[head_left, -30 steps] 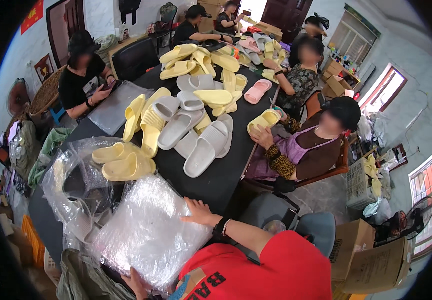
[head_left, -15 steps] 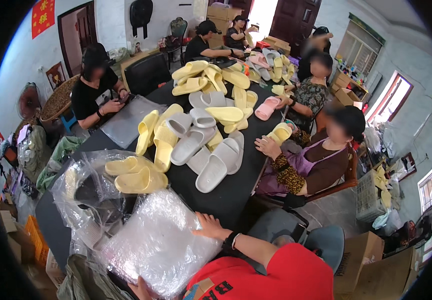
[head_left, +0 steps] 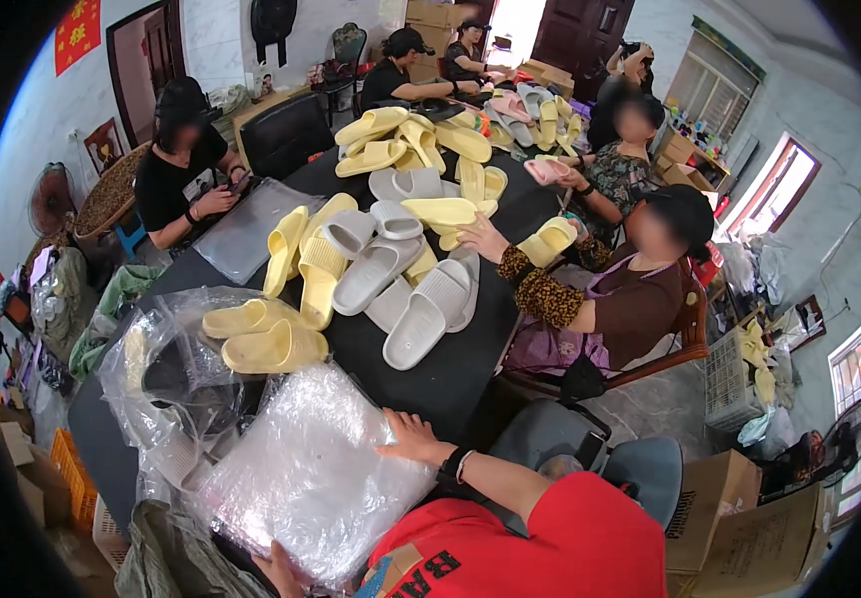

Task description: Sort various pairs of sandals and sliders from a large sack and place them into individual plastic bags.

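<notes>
A thick, shiny stack of clear plastic bags [head_left: 316, 478] lies at the near edge of the black table [head_left: 370, 387]. My right hand [head_left: 412, 439] rests on its right edge, open, fingers stretched out and lying on the plastic. At the lower left edge my left hand [head_left: 281, 570] grips the stack; most of its fingers are hidden beneath. Just beyond are a pair of yellow slippers [head_left: 276, 347] and a loose clear plastic bag [head_left: 151, 349] with a grey slipper [head_left: 173, 453] showing through it.
A heap of yellow and grey slippers [head_left: 380, 274] fills the middle of the table. At the right, a co-worker's hand [head_left: 482, 239] touches the heap. Flat clear bags [head_left: 256, 234] lie at the left. A grey chair [head_left: 548, 439] and cardboard boxes [head_left: 714, 498] stand on my right.
The nearest co-worker on the right has reached to a yellow slipper in the heap. Another co-worker has lifted a pink slipper. My hands stay on the stack while the view shifts slightly.
</notes>
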Action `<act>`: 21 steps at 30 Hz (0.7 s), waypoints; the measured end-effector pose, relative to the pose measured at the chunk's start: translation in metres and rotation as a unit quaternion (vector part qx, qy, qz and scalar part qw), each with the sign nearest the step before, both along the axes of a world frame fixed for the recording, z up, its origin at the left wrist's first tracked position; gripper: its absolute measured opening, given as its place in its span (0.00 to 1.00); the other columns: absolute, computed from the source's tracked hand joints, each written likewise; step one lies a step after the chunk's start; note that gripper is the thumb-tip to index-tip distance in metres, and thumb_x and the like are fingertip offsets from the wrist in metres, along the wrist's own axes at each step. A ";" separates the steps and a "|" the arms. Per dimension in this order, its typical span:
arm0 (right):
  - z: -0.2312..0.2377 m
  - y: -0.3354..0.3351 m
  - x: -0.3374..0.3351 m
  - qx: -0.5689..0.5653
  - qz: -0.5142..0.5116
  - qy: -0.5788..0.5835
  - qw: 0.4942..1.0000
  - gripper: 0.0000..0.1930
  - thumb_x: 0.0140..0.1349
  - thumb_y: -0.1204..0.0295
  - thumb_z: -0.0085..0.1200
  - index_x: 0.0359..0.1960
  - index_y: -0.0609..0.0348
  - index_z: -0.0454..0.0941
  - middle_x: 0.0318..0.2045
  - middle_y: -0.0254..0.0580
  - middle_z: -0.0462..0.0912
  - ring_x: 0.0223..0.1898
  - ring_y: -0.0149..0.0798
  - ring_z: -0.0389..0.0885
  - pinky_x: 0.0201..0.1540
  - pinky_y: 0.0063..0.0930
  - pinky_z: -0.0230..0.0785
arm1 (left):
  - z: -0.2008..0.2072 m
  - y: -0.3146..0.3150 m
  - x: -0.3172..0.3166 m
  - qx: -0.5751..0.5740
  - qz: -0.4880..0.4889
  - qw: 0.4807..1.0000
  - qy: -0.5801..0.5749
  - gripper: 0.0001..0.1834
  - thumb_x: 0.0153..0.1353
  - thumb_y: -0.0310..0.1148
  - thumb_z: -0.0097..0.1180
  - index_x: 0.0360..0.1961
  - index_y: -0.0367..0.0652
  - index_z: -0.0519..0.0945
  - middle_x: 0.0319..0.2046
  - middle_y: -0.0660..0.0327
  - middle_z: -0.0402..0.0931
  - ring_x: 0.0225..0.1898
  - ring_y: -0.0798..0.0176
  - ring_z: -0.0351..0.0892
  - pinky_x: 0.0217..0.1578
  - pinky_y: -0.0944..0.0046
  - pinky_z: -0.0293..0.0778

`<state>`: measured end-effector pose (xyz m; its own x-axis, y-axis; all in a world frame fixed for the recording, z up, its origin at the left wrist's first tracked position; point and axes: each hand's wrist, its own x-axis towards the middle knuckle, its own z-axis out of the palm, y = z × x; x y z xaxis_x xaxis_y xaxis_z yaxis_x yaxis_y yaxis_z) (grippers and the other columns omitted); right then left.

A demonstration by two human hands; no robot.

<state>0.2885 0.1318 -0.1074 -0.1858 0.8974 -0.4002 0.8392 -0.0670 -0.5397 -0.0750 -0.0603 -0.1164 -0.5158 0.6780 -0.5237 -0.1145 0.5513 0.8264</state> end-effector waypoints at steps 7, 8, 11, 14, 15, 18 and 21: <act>-0.002 0.000 0.001 0.003 0.004 0.001 1.000 0.48 0.47 0.45 0.54 0.64 0.54 0.44 0.59 0.52 0.57 0.58 0.57 0.57 0.56 0.54 0.51 | -0.009 0.003 0.009 0.099 0.031 0.994 0.025 0.33 0.56 0.38 0.58 0.55 0.31 0.58 0.36 0.58 0.69 0.30 0.68 0.66 0.27 0.66 0.67; -0.002 0.000 0.002 0.005 0.003 0.004 1.000 0.48 0.47 0.45 0.54 0.64 0.54 0.44 0.59 0.52 0.57 0.58 0.57 0.57 0.56 0.54 0.51 | -0.009 0.003 0.010 0.101 0.035 0.994 0.030 0.33 0.56 0.38 0.58 0.55 0.31 0.58 0.37 0.57 0.70 0.30 0.67 0.66 0.27 0.66 0.67; -0.002 0.000 0.002 0.008 0.002 0.010 1.000 0.48 0.46 0.45 0.54 0.64 0.54 0.44 0.59 0.52 0.57 0.58 0.58 0.56 0.56 0.54 0.51 | -0.006 0.002 0.008 0.060 0.029 0.998 -0.003 0.33 0.56 0.38 0.58 0.55 0.30 0.58 0.41 0.55 0.70 0.33 0.64 0.67 0.31 0.63 0.68; -0.004 -0.001 0.002 0.010 0.003 0.011 1.000 0.48 0.46 0.45 0.54 0.64 0.54 0.44 0.59 0.52 0.56 0.58 0.58 0.56 0.56 0.55 0.51 | -0.021 0.002 0.002 0.049 0.060 0.997 0.000 0.38 0.57 0.35 0.55 0.59 0.30 0.47 0.51 0.49 0.58 0.46 0.58 0.61 0.44 0.61 0.62; -0.006 0.000 0.001 0.011 0.003 0.011 1.000 0.48 0.46 0.45 0.54 0.64 0.54 0.44 0.59 0.52 0.56 0.58 0.58 0.56 0.56 0.54 0.51 | -0.031 0.001 0.000 0.044 0.071 0.996 0.001 0.40 0.58 0.34 0.54 0.61 0.30 0.43 0.55 0.47 0.54 0.51 0.56 0.59 0.49 0.60 0.60; -0.006 0.000 0.000 0.008 0.001 0.007 1.000 0.48 0.46 0.45 0.54 0.64 0.54 0.44 0.59 0.52 0.56 0.58 0.58 0.56 0.56 0.54 0.50 | -0.049 0.000 -0.005 0.046 0.095 0.994 -0.014 0.43 0.59 0.33 0.51 0.64 0.30 0.36 0.62 0.43 0.46 0.60 0.52 0.55 0.58 0.59 0.55; -0.006 0.002 0.001 0.020 0.002 0.000 1.000 0.48 0.47 0.45 0.54 0.64 0.55 0.44 0.59 0.51 0.56 0.58 0.57 0.56 0.57 0.54 0.49 | -0.049 -0.001 -0.005 0.057 0.095 0.994 -0.024 0.42 0.59 0.33 0.50 0.64 0.30 0.37 0.62 0.42 0.45 0.60 0.51 0.54 0.59 0.59 0.54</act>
<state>0.2894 0.1337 -0.1138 -0.1889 0.9120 -0.3641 0.8396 -0.0423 -0.5416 -0.0797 -0.0616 -0.1651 -0.6156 0.6276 -0.4766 -0.2484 0.4194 0.8731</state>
